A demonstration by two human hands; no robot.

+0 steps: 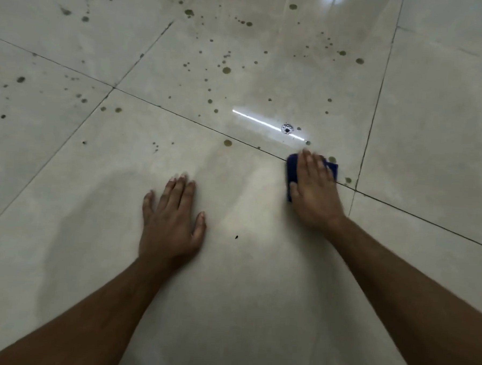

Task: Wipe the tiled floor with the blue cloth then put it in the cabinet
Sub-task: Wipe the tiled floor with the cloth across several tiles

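My right hand (314,190) presses flat on the blue cloth (291,168), which lies on the tiled floor (93,216) across a dark grout line. Only the cloth's left and far edges show around my fingers. My left hand (172,220) rests palm down on the bare tile, fingers spread, holding nothing. Dark olive spots (226,70) speckle the tiles beyond both hands, and a few sit just right of the cloth. No cabinet is in view.
A bright strip of reflected light (259,122) and a small sparkly fleck (287,128) lie on the tile just beyond the cloth. A tiny dark speck (236,237) sits between my arms. Grout lines cross the glossy pale tiles diagonally.
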